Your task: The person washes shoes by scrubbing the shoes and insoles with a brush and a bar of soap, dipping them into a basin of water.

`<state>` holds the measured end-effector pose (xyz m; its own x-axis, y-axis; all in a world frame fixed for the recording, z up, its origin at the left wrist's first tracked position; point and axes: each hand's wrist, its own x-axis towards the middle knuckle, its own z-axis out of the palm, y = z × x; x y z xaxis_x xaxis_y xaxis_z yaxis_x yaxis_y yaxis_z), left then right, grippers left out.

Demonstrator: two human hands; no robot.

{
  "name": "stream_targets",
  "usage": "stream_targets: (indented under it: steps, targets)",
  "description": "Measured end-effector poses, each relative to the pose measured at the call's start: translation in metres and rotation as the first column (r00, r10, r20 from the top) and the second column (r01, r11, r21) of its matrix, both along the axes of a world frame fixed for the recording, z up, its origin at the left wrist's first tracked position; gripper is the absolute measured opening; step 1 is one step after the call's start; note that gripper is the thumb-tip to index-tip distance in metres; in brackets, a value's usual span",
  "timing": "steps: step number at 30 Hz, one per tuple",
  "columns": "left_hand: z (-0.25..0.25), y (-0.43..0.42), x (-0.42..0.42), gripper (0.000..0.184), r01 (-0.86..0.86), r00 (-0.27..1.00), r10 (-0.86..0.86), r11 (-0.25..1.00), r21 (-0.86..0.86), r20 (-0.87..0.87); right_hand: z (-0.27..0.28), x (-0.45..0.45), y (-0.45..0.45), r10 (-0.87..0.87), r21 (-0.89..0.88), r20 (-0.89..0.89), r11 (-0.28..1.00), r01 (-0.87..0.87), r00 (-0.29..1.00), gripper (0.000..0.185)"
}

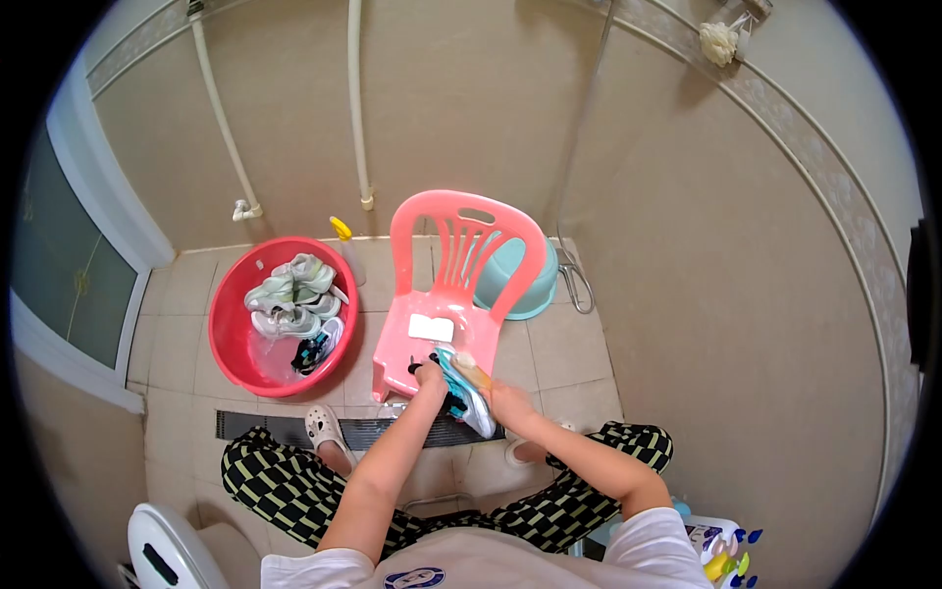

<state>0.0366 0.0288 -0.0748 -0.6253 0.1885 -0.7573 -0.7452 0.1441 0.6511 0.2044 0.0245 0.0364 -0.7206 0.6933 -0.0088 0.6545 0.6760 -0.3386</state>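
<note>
A teal, white and black shoe (475,409) is tilted over the front edge of the pink plastic chair (392,355). My left hand (429,375) is closed on its dark upper side. In my right hand (507,402) is a brush with a tan handle (473,373), its head against the shoe; the bristles are hard to make out. On the chair seat, just beyond the shoe, lies a white block (431,328) that looks like soap. My fingertips are partly hidden.
Several shoes (285,292) sit in a red basin (221,324) with sudsy water at left. Beside it stands a bottle with a yellow top (340,228). A light-blue basin (530,280) leans behind the chair. A floor drain grate (285,429) runs before my feet; a toilet (172,550) is lower left.
</note>
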Motion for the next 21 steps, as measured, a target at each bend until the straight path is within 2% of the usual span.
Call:
stream_targets:
  steps: [3,7,11,15,18,20,21]
  targets:
    - [0.004,0.001,0.000,0.046,-0.003,0.999,0.002,0.999,0.035,0.032,0.023,0.028,-0.013,-0.005,0.009,-0.012,1.000,0.005,1.000,0.039]
    - [0.008,0.001,0.000,0.046,0.013,1.000,-0.013,0.999,-0.033,0.005,0.041,0.053,-0.024,0.006,0.006,0.113,1.000,-0.007,0.994,0.038]
    - [-0.002,0.002,-0.001,0.047,-0.014,1.000,0.014,1.000,0.028,0.001,0.049,0.061,-0.032,-0.006,0.057,0.253,0.998,-0.009,0.968,0.036]
    - [0.002,0.000,0.000,0.047,0.033,0.999,-0.033,0.999,0.017,-0.012,0.031,0.060,-0.027,-0.025,0.061,0.186,0.998,0.013,0.982,0.036]
    - [0.019,-0.001,0.003,0.048,0.016,0.997,-0.018,1.000,-0.023,-0.076,0.021,0.046,-0.019,-0.032,-0.007,0.160,0.999,0.034,0.987,0.036]
    - [0.019,-0.003,0.001,0.045,0.025,0.998,-0.025,1.000,-0.001,-0.060,0.015,0.037,-0.016,-0.050,-0.042,0.098,0.998,0.055,0.994,0.036]
    - [0.017,-0.003,0.000,0.051,0.037,0.999,-0.036,0.999,0.026,-0.041,0.015,0.033,-0.014,-0.045,-0.065,0.079,0.997,0.050,0.996,0.037]
